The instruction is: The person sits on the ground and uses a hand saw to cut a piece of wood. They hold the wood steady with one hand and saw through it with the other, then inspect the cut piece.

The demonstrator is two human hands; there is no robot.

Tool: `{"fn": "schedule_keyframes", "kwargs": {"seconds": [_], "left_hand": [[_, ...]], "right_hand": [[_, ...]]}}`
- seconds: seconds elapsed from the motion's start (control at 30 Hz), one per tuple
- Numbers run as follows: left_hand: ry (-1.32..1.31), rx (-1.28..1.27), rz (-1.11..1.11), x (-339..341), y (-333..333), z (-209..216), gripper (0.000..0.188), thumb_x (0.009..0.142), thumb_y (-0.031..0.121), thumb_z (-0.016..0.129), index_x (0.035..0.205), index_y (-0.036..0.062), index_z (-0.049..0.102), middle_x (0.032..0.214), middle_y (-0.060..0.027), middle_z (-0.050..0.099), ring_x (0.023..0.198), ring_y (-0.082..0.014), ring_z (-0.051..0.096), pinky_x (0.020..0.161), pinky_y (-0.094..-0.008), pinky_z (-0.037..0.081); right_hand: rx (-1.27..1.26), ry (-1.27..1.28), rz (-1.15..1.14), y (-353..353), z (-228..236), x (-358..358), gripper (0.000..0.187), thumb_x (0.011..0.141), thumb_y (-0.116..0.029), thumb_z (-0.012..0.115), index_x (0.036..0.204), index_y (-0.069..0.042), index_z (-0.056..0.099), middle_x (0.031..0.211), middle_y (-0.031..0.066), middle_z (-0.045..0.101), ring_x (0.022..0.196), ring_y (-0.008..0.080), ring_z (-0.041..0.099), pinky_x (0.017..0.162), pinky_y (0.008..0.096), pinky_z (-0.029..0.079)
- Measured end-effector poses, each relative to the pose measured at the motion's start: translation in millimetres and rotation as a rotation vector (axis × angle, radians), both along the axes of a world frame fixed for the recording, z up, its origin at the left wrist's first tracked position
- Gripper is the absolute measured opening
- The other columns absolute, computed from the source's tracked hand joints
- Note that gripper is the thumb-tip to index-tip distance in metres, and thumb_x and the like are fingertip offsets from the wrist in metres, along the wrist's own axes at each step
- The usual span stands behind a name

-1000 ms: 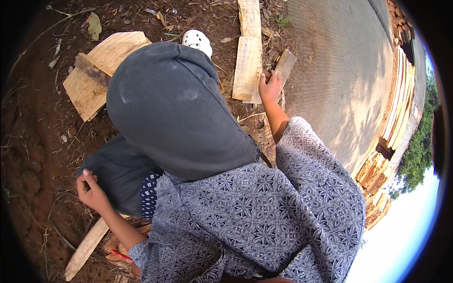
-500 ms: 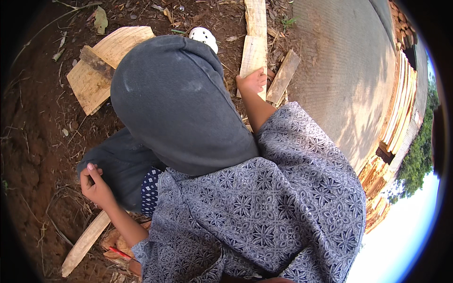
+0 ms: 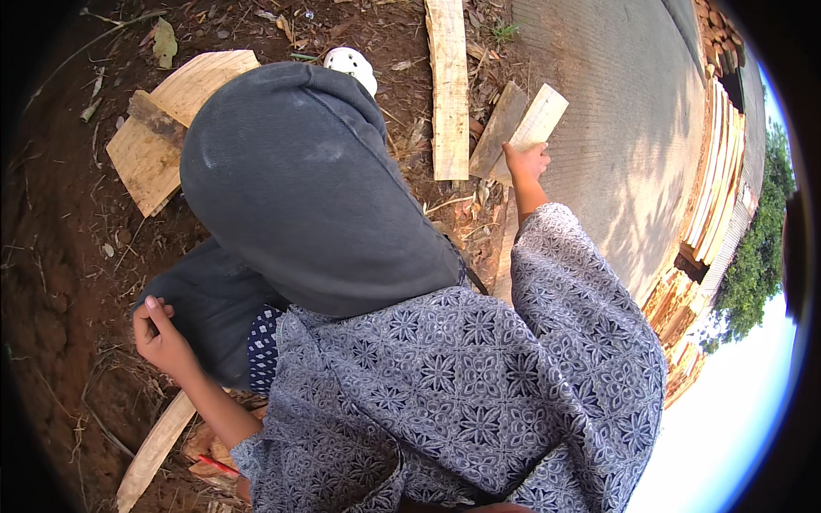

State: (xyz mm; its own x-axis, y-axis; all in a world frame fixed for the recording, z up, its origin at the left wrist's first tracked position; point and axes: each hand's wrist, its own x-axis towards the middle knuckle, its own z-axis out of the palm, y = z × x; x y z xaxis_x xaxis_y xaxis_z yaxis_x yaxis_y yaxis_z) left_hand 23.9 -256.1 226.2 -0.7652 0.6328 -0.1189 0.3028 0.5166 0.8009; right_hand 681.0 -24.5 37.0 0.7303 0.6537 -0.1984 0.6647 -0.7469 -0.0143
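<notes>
My right hand (image 3: 528,162), reaching out at the far right, is closed round the near end of a short pale piece of board (image 3: 542,118). That piece is tilted over a darker short board (image 3: 500,128) lying on the ground. Left of them lies a long pale plank (image 3: 449,94), apart from my hand. My left hand (image 3: 161,340) hangs beside my dark-trousered leg, its fingers loosely curled and nothing showing in them. Below that forearm is a narrow wood strip (image 3: 154,449).
Wider boards (image 3: 145,171) lie at the left beyond my raised knee (image 3: 282,171). A white perforated shoe (image 3: 351,67) shows past the knee. A paved strip (image 3: 599,145) runs along the right, with stacked planks (image 3: 717,171) behind it. A red object (image 3: 218,464) lies at lower left.
My right hand has moved right, lifting the short pale board off the long plank and over the darker board. My left hand has hardly moved.
</notes>
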Motion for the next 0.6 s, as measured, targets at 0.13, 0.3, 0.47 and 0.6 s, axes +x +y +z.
{"fn": "schedule_keyframes", "kwargs": {"seconds": [0.13, 0.3, 0.47, 0.6], "left_hand": [[0.002, 0.004, -0.003, 2.9, 2.5, -0.1, 0.027, 0.104, 0.023, 0.066, 0.087, 0.0018, 0.065, 0.085, -0.0029, 0.066, 0.078, -0.0082, 0.059, 0.074, -0.0243, 0.048], [0.027, -0.022, -0.036, 4.3, 3.5, 6.0, 0.027, 0.104, 0.023, 0.066, 0.087, 0.0018, 0.065, 0.086, -0.0033, 0.067, 0.078, -0.0082, 0.059, 0.074, -0.0244, 0.048], [0.023, -0.036, -0.021, 4.1, 4.1, 8.8, 0.026, 0.104, 0.022, 0.067, 0.087, 0.0019, 0.066, 0.087, -0.0041, 0.068, 0.079, -0.0088, 0.059, 0.075, -0.0251, 0.048], [0.019, -0.064, -0.039, 4.4, 3.1, 5.7, 0.026, 0.104, 0.022, 0.067, 0.088, 0.0018, 0.066, 0.087, -0.0042, 0.068, 0.079, -0.0087, 0.059, 0.075, -0.025, 0.049]], "right_hand": [[-0.036, 0.007, 0.04, -7.6, -4.5, 6.1, 0.127, 0.071, -0.05, 0.088, 0.161, 0.004, 0.016, 0.149, 0.0322, 0.034, 0.136, 0.048, 0.04, 0.115, 0.0493, 0.038], [-0.071, 0.141, 0.138, -10.1, -44.1, 25.3, 0.129, 0.07, -0.055, 0.088, 0.162, 0.002, 0.018, 0.149, 0.034, 0.036, 0.138, 0.0484, 0.041, 0.115, 0.0492, 0.039], [-0.113, 0.373, 0.103, -5.9, -74.2, 26.4, 0.14, 0.069, -0.062, 0.088, 0.164, 0.001, 0.008, 0.155, 0.0361, 0.037, 0.141, 0.0472, 0.044, 0.114, 0.0472, 0.042], [-0.056, 0.422, 0.011, -2.1, -96.7, 30.8, 0.144, 0.069, -0.057, 0.089, 0.165, -0.006, -0.005, 0.155, 0.0361, 0.038, 0.143, 0.045, 0.044, 0.116, 0.0448, 0.04]]}}
